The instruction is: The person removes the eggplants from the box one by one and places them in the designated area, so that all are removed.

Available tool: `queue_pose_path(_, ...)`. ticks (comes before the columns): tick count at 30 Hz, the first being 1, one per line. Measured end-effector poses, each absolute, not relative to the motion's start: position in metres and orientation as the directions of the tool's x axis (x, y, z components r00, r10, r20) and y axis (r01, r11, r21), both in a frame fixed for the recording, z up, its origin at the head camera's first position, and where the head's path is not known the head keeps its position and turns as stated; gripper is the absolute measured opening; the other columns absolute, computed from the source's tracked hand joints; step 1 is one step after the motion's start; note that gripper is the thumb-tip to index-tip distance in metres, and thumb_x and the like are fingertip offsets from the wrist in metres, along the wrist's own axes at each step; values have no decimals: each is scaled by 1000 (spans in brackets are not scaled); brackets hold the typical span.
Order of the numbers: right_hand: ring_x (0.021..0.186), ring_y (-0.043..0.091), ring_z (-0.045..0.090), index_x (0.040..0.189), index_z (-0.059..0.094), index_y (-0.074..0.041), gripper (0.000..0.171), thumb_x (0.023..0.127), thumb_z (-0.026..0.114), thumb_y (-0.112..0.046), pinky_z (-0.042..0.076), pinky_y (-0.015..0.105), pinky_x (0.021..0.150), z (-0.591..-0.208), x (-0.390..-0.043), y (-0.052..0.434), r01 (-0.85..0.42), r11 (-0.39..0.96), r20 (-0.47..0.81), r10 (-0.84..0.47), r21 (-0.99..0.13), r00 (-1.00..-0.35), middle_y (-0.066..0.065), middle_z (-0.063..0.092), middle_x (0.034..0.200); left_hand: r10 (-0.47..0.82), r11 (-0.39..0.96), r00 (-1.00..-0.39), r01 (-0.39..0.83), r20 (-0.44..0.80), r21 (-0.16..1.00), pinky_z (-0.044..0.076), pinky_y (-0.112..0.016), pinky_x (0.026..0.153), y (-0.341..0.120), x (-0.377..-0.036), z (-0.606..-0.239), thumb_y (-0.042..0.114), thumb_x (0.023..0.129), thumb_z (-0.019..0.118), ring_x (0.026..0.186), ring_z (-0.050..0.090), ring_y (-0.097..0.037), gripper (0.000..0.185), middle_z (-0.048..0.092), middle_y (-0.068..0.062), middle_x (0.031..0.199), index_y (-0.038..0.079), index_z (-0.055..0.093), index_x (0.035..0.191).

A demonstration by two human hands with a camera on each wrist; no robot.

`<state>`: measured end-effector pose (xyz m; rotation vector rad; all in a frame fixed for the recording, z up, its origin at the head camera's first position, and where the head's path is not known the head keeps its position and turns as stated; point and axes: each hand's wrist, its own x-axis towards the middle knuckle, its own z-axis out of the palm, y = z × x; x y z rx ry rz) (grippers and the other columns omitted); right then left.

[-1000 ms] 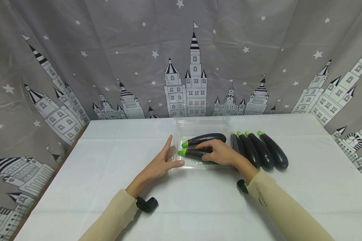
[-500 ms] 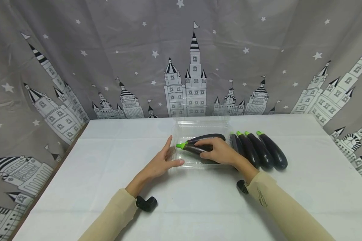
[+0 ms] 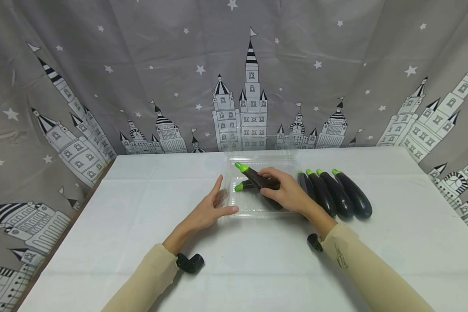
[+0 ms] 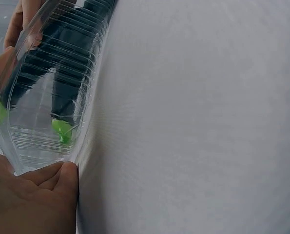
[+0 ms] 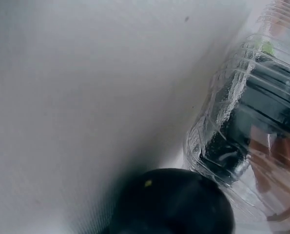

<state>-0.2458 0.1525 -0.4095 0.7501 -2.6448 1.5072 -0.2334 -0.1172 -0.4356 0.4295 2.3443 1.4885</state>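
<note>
A clear plastic tray (image 3: 230, 173) stands mid-table. My right hand (image 3: 281, 188) grips a dark eggplant (image 3: 257, 177) over the tray, tilted, its green tip (image 3: 240, 166) raised toward the back left. Below it a second eggplant (image 3: 245, 186) lies in the tray. My left hand (image 3: 217, 204) rests with straight fingers against the tray's left wall. In the left wrist view the left hand (image 4: 35, 195) touches the tray's ribbed corner (image 4: 81, 122), and a green tip (image 4: 62, 130) shows through the plastic. The right wrist view shows the tray wall (image 5: 218, 122) with a dark eggplant (image 5: 274, 95) behind it.
Several more eggplants (image 3: 337, 195) lie side by side on the white tablecloth (image 3: 140, 242), just right of the tray. A grey castle-print curtain (image 3: 140, 86) hangs behind the table. The table's left edge (image 3: 74, 216) runs diagonally. A dark rounded shape (image 5: 171, 202) fills the bottom of the right wrist view.
My right hand has lifted the nearer eggplant off the tray floor and swung its green tip up and toward the back. The left hand has stayed against the tray.
</note>
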Motion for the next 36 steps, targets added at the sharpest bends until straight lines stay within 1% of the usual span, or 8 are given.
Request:
queue_pose_path(4, 113, 34, 59, 131, 54, -7, 40, 93, 65, -4, 49, 49, 91, -410, -246, 153, -422, 405, 259, -399, -811, -880, 21, 60, 127, 411, 416, -903, 67, -121, 907, 22, -40, 117, -117, -234, -436, 44, 85, 76, 147, 22, -29, 111, 19, -22, 160, 24, -5, 160)
queue_pose_path(10, 113, 33, 58, 138, 53, -6, 44, 95, 62, -4, 47, 51, 94, -410, -245, 154, -448, 397, 298, -386, -801, -873, 19, 58, 131, 411, 414, -903, 62, -125, 908, 21, -40, 117, -116, -233, -435, 44, 85, 75, 147, 22, -30, 112, 18, -22, 160, 24, -5, 160)
queue_pose_path(13, 114, 33, 57, 140, 52, -6, 46, 95, 62, -5, 47, 52, 95, -411, -244, 155, -444, 394, 305, -368, -805, -878, 18, 55, 134, 415, 403, -902, 61, -122, 913, 21, -40, 117, -116, -233, -435, 43, 85, 76, 146, 22, -29, 112, 19, -22, 159, 23, -5, 160)
queue_pose_path(17, 116, 35, 57, 142, 51, -9, 48, 95, 65, -10, 47, 53, 95, -410, -243, 155, -413, 414, 285, -336, -811, -898, 18, 55, 135, 414, 401, -902, 57, -125, 914, 21, -41, 117, -116, -233, -436, 44, 85, 76, 147, 22, -29, 112, 19, -22, 160, 25, -5, 160)
queue_pose_path(21, 114, 35, 59, 142, 52, -12, 51, 94, 68, -16, 48, 53, 94, -408, -242, 154, -373, 442, 255, -304, -816, -918, 18, 57, 132, 410, 409, -903, 58, -127, 911, 22, -42, 117, -116, -233, -437, 46, 85, 76, 147, 22, -30, 112, 19, -22, 160, 26, -5, 160)
queue_pose_path(26, 113, 34, 59, 142, 52, -14, 54, 91, 70, -16, 48, 52, 95, -409, -242, 153, -342, 451, 229, -286, -825, -931, 16, 58, 132, 411, 407, -903, 59, -125, 911, 21, -43, 117, -116, -233, -438, 45, 85, 76, 147, 21, -32, 111, 18, -22, 160, 25, -5, 160)
queue_pose_path(33, 114, 34, 57, 146, 48, -16, 59, 91, 69, -13, 54, 48, 86, -409, -240, 155, -325, 419, 223, -274, -848, -935, 17, 57, 130, 414, 403, -903, 66, -118, 913, 21, -44, 117, -117, -234, -440, 45, 85, 76, 147, 20, -32, 113, 18, -23, 159, 24, -5, 160)
queue_pose_path(36, 113, 34, 57, 147, 47, -16, 59, 91, 67, -11, 56, 46, 85, -409, -239, 156, -329, 394, 238, -263, -858, -935, 18, 55, 130, 412, 401, -903, 64, -118, 914, 22, -43, 117, -116, -233, -438, 44, 85, 76, 147, 20, -31, 113, 18, -23, 160, 24, -5, 160)
